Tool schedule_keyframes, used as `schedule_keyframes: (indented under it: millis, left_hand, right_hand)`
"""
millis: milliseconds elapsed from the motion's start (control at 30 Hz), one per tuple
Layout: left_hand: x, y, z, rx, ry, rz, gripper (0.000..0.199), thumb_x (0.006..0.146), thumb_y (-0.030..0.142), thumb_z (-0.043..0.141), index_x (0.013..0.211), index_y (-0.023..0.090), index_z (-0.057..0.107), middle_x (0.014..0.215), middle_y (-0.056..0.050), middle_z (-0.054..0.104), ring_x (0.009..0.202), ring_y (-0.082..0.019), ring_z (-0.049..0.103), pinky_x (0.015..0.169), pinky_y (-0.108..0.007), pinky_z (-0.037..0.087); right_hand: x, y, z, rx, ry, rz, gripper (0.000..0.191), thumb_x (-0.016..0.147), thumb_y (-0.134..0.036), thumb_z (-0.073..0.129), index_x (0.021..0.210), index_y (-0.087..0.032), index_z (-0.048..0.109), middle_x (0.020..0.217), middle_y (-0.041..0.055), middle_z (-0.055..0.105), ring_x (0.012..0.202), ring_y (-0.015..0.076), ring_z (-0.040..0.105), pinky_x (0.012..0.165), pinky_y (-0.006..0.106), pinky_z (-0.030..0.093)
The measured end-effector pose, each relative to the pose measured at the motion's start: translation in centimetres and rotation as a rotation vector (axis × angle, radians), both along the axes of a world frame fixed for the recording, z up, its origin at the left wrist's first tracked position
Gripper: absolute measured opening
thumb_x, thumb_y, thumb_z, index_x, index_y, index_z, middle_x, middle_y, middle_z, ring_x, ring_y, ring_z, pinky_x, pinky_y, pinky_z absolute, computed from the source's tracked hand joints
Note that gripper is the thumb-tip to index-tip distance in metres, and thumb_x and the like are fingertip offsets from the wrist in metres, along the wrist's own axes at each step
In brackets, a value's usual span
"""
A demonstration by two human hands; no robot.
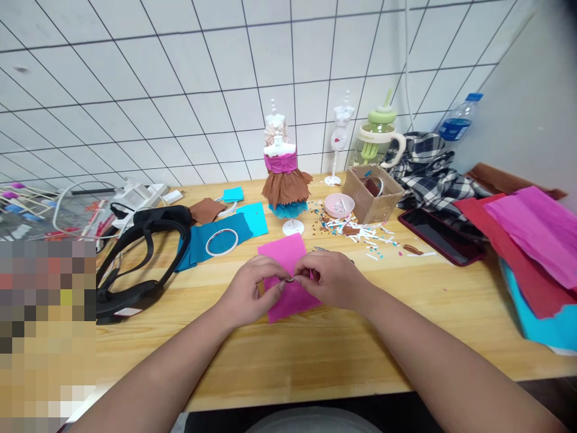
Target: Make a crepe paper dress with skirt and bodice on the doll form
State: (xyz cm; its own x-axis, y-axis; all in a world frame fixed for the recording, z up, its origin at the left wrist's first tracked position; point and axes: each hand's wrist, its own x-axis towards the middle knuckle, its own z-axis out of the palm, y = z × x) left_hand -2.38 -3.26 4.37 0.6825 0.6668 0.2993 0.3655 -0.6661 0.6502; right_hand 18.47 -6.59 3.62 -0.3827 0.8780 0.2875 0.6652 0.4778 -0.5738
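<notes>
My left hand (pixel 255 285) and my right hand (pixel 331 275) meet over a pink sheet (pixel 291 249) lying on the table. Thumb and forefinger of each hand are pinched together on a small, thin, brownish thing (pixel 290 279), too small to name. Just behind the sheet stands a small white dress form (pixel 279 147) in a magenta top (pixel 281 162), a brown ruffled skirt (pixel 286 187) and a teal underlayer (pixel 288 208). A pointed metal tip (pixel 319 249) shows beside my right hand; the rest of that tool is hidden.
Left: black headset-like frame (pixel 148 270), teal sheets (pixel 202 237), white ring (pixel 207 245). Right: pink bowl (pixel 339 204), paper scraps (pixel 360 231), cardboard box (pixel 378 204), phone (pixel 442 237), coloured sheets (pixel 532 240). Behind: second dress form (pixel 339 138), green-lidded jug (pixel 377 135), tiled wall (pixel 202 72).
</notes>
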Motion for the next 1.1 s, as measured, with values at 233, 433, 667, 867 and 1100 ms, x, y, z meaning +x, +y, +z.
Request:
schedule_keyframes:
  millis: [233, 433, 667, 867, 1100]
  left_hand:
    - [0.4, 0.1, -0.6, 0.015, -0.014, 0.071, 0.01, 0.082, 0.025, 0.066, 0.077, 0.018, 0.071, 0.074, -0.003, 0.07, 0.074, -0.017, 0.063, 0.073, -0.03, 0.048]
    - [0.6, 0.2, -0.5, -0.031, -0.06, 0.133, 0.014, 0.081, 0.021, 0.061, 0.071, 0.018, 0.069, 0.07, -0.003, 0.069, 0.069, -0.015, 0.062, 0.069, -0.028, 0.048]
    - [0.5, 0.1, -0.2, -0.256, -0.113, 0.182, 0.019, 0.084, 0.031, 0.061, 0.075, 0.018, 0.072, 0.077, -0.004, 0.072, 0.072, -0.016, 0.065, 0.07, -0.028, 0.051]
    - [0.6, 0.2, -0.3, -0.253, -0.116, 0.159, 0.018, 0.084, 0.029, 0.062, 0.075, 0.018, 0.073, 0.076, -0.004, 0.072, 0.073, -0.016, 0.065, 0.07, -0.027, 0.051]
    - [0.4, 0.3, -0.4, -0.122, 0.0, 0.089, 0.018, 0.086, 0.028, 0.06, 0.086, 0.019, 0.076, 0.086, -0.006, 0.074, 0.084, -0.019, 0.067, 0.079, -0.032, 0.051]
  right_hand:
    - [-0.1, -0.1, 0.3, -0.001, -0.005, -0.008, 0.005, 0.082, -0.018, 0.062, 0.082, -0.017, 0.067, 0.073, -0.0007, 0.066, 0.065, 0.0108, 0.055, 0.06, 0.022, 0.034]
    - [0.0, -0.1, 0.3, 0.007, 0.02, -0.022, 0.007, 0.083, -0.018, 0.06, 0.082, -0.018, 0.067, 0.073, -0.0008, 0.066, 0.065, 0.0111, 0.055, 0.061, 0.023, 0.037]
    - [-0.2, -0.2, -0.2, 0.095, 0.159, -0.036, 0.023, 0.087, -0.032, 0.062, 0.108, -0.021, 0.066, 0.098, 0.0049, 0.072, 0.082, 0.0158, 0.063, 0.073, 0.027, 0.045]
    - [-0.7, -0.1, -0.3, 0.072, 0.137, -0.07, 0.008, 0.086, -0.026, 0.066, 0.087, -0.021, 0.072, 0.083, 0.0005, 0.073, 0.075, 0.0134, 0.063, 0.071, 0.025, 0.042]
    - [-0.1, 0.2, -0.9, 0.114, -0.075, -0.053, 0.017, 0.091, -0.022, 0.056, 0.088, -0.021, 0.072, 0.085, 0.002, 0.073, 0.081, 0.016, 0.064, 0.073, 0.027, 0.042]
